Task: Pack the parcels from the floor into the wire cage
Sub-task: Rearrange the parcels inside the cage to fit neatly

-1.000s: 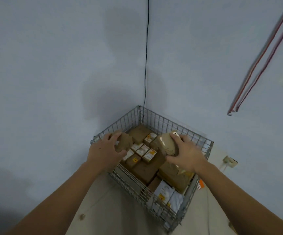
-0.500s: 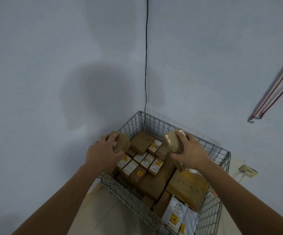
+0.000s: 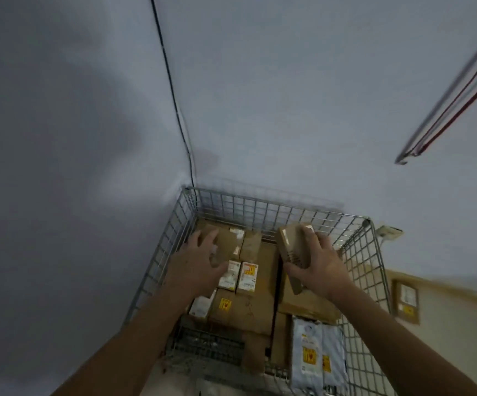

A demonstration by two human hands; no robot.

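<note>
The wire cage stands in a corner of the room and holds several brown boxes and labelled parcels. My right hand grips a flat brown parcel, tilted on edge above the cage's back right part. My left hand hovers with fingers spread over a brown box in the back left corner; I cannot tell whether it touches the box. Two small white boxes with yellow labels lie just right of that hand.
White mailer bags lie at the cage's front right. Outside the cage, a brown parcel lies on the floor to the right, near a wall socket. A black cable runs down the wall corner. Red and grey pipes cross the right wall.
The small brown parcel has left my left hand, whose fingers are now spread. My right hand has carried its parcel further over the cage. The view has come closer to the cage.
</note>
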